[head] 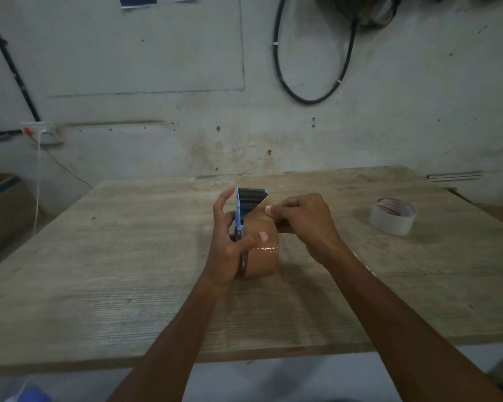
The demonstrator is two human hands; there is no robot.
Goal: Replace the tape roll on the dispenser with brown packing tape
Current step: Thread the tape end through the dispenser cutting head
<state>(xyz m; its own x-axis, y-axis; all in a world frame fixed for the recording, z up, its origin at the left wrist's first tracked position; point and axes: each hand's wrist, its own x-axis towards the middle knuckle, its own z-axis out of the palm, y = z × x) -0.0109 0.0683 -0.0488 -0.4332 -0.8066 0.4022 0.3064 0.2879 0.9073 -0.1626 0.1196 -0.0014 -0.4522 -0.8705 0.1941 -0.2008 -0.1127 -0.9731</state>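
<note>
Hands meet over the middle of a worn, pale wooden table (99, 256): the left hand (230, 242) is wrapped around a blue-and-black handheld tape dispenser (246, 203), thumb pressed on the brown packing tape roll (263, 256) mounted in it. The right hand (305, 219) pinches the loose brown tape end between thumb and fingers, drawn up beside the dispenser's head. A whitish tape roll with a red-printed core (392, 216) lies flat, well apart on the right.
</note>
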